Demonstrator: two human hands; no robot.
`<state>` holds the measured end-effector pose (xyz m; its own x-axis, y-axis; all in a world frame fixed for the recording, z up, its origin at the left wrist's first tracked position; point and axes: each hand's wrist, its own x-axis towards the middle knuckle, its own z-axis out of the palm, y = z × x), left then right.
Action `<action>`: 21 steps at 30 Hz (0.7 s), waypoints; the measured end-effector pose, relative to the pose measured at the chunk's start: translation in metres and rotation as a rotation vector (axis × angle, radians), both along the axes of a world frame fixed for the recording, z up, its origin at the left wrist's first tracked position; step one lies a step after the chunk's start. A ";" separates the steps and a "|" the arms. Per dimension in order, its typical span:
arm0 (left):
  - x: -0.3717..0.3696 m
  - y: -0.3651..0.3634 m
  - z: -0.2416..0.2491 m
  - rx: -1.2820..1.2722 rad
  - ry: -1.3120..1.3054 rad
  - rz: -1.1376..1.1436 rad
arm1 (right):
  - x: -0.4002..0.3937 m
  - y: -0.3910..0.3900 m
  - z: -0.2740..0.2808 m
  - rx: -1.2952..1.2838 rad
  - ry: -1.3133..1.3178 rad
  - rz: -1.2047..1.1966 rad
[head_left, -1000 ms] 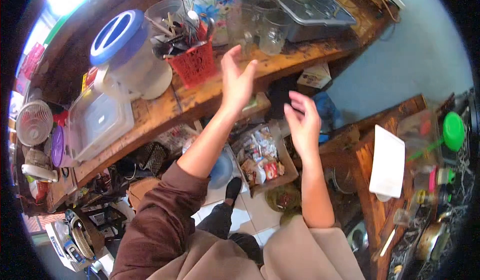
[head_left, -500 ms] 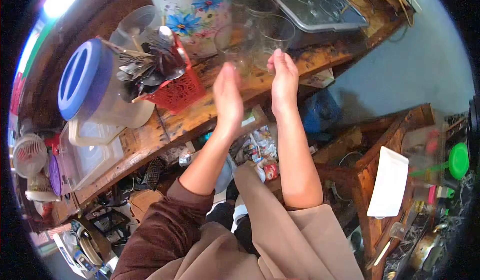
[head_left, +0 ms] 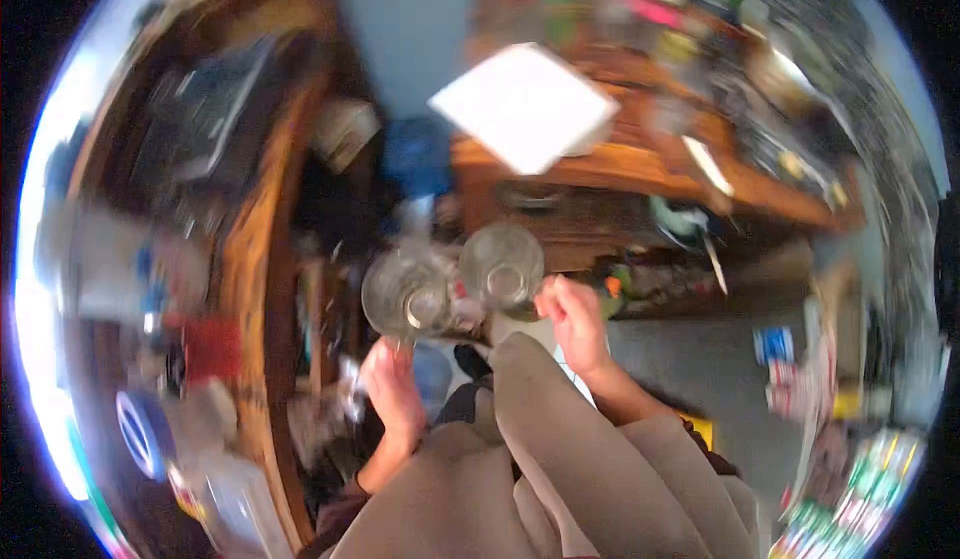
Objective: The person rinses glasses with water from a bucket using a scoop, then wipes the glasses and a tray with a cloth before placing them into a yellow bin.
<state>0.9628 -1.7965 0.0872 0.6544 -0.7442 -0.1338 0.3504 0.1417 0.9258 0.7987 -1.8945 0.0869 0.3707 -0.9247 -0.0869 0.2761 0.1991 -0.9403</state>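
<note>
My left hand (head_left: 392, 387) is closed around the handle side of a clear glass mug (head_left: 385, 294), held in front of my body. A second clear glass mug (head_left: 490, 244) is gripped at its right side by my right hand (head_left: 575, 321), whose fingers are curled. Both mugs show their open tops to me and look see-through, with nothing visible inside. Their rims are close together, and blur hides whether they touch.
A white square item (head_left: 525, 109) lies on the wooden counter (head_left: 620, 167) ahead. To the left runs another wooden table (head_left: 255, 289), with a red basket (head_left: 213, 349) and a blue-lidded container (head_left: 142, 437). Grey floor (head_left: 660, 369) shows at the right.
My view has swung right, from the table with the basket towards the other counter. Both hands have come away from that table, each now carrying a glass mug.
</note>
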 end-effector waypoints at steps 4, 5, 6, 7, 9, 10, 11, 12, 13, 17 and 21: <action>-0.077 0.009 -0.004 -0.058 0.007 -0.482 | -0.126 0.085 0.009 0.029 0.223 -0.415; -0.110 0.011 0.010 -0.029 0.005 -0.496 | -0.154 0.115 0.015 0.049 0.244 -0.536; -0.138 0.015 0.014 -0.012 0.011 -0.618 | -0.182 0.151 0.017 0.082 0.262 -0.650; -0.161 0.021 0.015 -0.070 0.030 -0.792 | -0.208 0.190 0.015 0.082 0.244 -0.802; -0.221 0.041 0.026 -0.106 -0.060 -1.047 | -0.248 0.263 0.022 0.109 0.208 -1.079; -0.245 0.052 0.028 -0.102 -0.061 -1.114 | -0.257 0.292 0.026 0.114 0.168 -1.209; -0.272 0.064 0.027 -0.100 -0.111 -1.237 | -0.273 0.324 0.029 0.112 0.095 -1.314; -0.297 0.077 0.024 -0.100 -0.167 -1.354 | -0.283 0.358 0.034 0.118 0.124 -1.424; -0.326 0.095 0.021 -0.021 -0.095 -1.377 | -0.296 0.389 0.035 0.102 0.119 -1.507; -0.422 0.168 0.036 0.036 0.204 -1.714 | -0.325 0.484 0.028 0.107 0.130 -1.862; -0.481 0.213 0.052 0.030 0.254 -2.065 | -0.346 0.540 0.038 0.190 0.133 -2.135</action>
